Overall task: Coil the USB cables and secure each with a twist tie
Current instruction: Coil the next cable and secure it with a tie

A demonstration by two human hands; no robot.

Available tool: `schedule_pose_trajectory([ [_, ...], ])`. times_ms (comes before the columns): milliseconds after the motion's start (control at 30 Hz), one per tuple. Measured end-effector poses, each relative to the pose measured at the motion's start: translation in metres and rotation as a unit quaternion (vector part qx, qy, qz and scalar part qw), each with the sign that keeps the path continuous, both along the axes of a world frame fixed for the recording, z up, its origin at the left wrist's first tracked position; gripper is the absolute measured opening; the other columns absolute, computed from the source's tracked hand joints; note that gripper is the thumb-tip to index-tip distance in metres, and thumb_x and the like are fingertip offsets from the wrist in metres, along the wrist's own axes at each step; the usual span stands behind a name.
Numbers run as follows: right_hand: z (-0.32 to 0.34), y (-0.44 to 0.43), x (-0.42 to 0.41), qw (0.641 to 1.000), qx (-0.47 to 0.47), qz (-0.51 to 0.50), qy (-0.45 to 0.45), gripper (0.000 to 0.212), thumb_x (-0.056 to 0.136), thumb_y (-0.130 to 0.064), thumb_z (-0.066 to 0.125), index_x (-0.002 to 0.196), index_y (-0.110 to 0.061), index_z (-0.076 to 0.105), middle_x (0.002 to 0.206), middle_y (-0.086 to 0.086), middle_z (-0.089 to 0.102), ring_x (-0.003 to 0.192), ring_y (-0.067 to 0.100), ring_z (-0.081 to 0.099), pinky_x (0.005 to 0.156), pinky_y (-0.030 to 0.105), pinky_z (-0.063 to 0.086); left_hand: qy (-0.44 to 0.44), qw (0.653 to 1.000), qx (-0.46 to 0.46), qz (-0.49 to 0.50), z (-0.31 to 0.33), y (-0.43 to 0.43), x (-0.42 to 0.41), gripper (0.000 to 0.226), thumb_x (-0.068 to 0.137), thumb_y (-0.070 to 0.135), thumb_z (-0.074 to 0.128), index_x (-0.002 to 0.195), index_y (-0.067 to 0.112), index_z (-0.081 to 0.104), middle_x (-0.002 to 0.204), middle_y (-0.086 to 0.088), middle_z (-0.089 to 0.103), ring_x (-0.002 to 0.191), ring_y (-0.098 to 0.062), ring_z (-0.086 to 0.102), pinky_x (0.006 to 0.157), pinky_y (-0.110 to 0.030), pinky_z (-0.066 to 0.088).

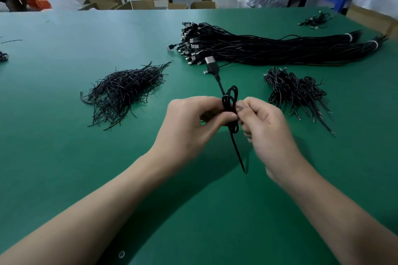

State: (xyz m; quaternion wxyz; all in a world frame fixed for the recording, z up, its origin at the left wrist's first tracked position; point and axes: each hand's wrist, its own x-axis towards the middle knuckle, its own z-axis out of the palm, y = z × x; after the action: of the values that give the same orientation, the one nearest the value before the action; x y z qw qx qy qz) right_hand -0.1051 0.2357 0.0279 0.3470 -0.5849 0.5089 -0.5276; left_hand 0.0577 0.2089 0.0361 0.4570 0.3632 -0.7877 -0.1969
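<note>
The coiled USB cable was held up off the green table, in the middle of the scene, squeezed into a narrow bundle. Its long axis ran near to far. The loops stood out above and below the grip, the plug lead reached away to the far side, and a thin tail pointed back toward the person.

The left hand lay just left of the coil, with thumb and curled fingers clamped across its waist. The right hand lay just right of it, fingers curled and fingertips pinching at the same waist. The coil therefore sat directly between the two hands and touched both, neither plainly nearer. Whether a tie was already round the waist could not be made out, as the fingers hid that spot. Judging by the grip, the binding was the step in hand, and any wrap had to go crosswise to the coil's long axis, at the pinch point.

The loose pile of twist ties lay to the left and farther off, on the left hand's side. A heap of finished coils lay to the right. The long bundles of straight cables stretched across the far right of the table.
</note>
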Motion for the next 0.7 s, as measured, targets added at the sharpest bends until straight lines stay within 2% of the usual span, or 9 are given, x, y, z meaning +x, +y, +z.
schedule_pose_trajectory([
  [67,0.000,0.000,0.001,0.982,0.099,0.042,-0.154,0.034,0.106,-0.022,0.048,0.073,-0.013,0.049,0.051,-0.011,0.027,0.046,0.007,0.019,0.043,0.022,0.018,-0.035,0.994,-0.098,0.030,-0.002,0.001,-0.001,0.011,0.090,0.019,0.077,0.095,0.009,0.079,0.084,0.004,0.076,0.073,-0.011,0.071,0.070,-0.031,0.057],
  [133,0.000,0.001,-0.001,0.953,0.159,0.076,-0.245,0.033,0.105,-0.020,0.048,0.072,-0.019,0.050,0.049,-0.012,0.026,0.044,0.006,0.015,0.041,0.021,0.012,-0.061,0.979,-0.190,0.044,-0.004,0.000,-0.001,0.012,0.091,0.018,0.076,0.096,0.008,0.078,0.083,0.001,0.074,0.069,-0.017,0.069,0.065,-0.033,0.057],
  [267,0.000,0.001,-0.003,0.936,0.198,0.103,-0.273,0.046,0.104,-0.009,0.039,0.062,-0.024,0.052,0.054,-0.010,0.019,0.050,0.009,0.009,0.043,0.024,0.008,-0.124,0.927,-0.351,0.046,-0.004,-0.008,0.003,0.011,0.094,0.021,0.075,0.095,0.011,0.080,0.082,-0.001,0.073,0.065,-0.022,0.065,0.058,-0.031,0.049],
  [333,0.001,0.001,-0.003,0.938,0.192,0.108,-0.266,0.040,0.104,-0.008,0.037,0.067,-0.022,0.046,0.054,-0.009,0.019,0.051,0.010,0.008,0.042,0.023,0.009,-0.121,0.930,-0.345,0.042,-0.004,-0.013,0.005,0.011,0.094,0.022,0.075,0.098,0.014,0.081,0.085,-0.001,0.071,0.069,-0.021,0.061,0.064,-0.026,0.043],
  [400,0.002,0.001,-0.003,0.954,0.156,0.100,-0.235,0.034,0.105,-0.012,0.042,0.072,-0.017,0.047,0.053,-0.009,0.023,0.048,0.007,0.013,0.041,0.020,0.011,-0.073,0.964,-0.253,0.031,-0.007,-0.014,0.004,0.011,0.091,0.020,0.077,0.099,0.013,0.080,0.084,-0.002,0.066,0.070,-0.017,0.056,0.066,-0.024,0.041],
  [500,0.005,0.002,-0.003,0.989,0.052,0.035,-0.132,0.033,0.106,-0.021,0.048,0.075,-0.012,0.051,0.053,-0.010,0.033,0.048,0.006,0.025,0.044,0.019,0.023,0.040,0.998,-0.025,-0.043,-0.009,-0.007,0.001,0.014,0.096,0.014,0.069,0.108,0.017,0.076,0.084,0.002,0.069,0.070,-0.012,0.060,0.066,-0.021,0.045],
  [567,0.006,0.003,-0.005,0.998,-0.025,-0.023,-0.045,0.037,0.106,-0.027,0.049,0.071,-0.013,0.048,0.056,-0.010,0.036,0.054,0.010,0.030,0.050,0.028,0.027,0.166,0.970,0.144,-0.106,-0.008,-0.004,-0.004,0.019,0.100,0.011,0.057,0.110,0.017,0.072,0.091,0.001,0.075,0.076,-0.014,0.070,0.066,-0.023,0.051],
  [633,0.007,0.004,-0.005,0.992,-0.098,-0.067,0.040,0.037,0.105,-0.028,0.049,0.072,-0.013,0.047,0.057,-0.005,0.037,0.056,0.014,0.031,0.052,0.035,0.028,0.266,0.912,0.288,-0.118,-0.003,-0.004,-0.006,0.016,0.103,0.014,0.053,0.103,0.012,0.069,0.088,-0.004,0.074,0.072,-0.018,0.072,0.061,-0.025,0.053],
  [700,0.006,0.006,-0.005,0.976,-0.160,-0.089,0.115,0.034,0.105,-0.027,0.051,0.074,-0.012,0.049,0.056,-0.004,0.038,0.053,0.009,0.033,0.051,0.030,0.028,0.257,0.878,0.381,-0.132,-0.001,-0.005,-0.004,0.030,0.102,0.032,0.052,0.099,0.006,0.067,0.085,-0.009,0.073,0.065,-0.018,0.070,0.057,-0.025,0.053],
])
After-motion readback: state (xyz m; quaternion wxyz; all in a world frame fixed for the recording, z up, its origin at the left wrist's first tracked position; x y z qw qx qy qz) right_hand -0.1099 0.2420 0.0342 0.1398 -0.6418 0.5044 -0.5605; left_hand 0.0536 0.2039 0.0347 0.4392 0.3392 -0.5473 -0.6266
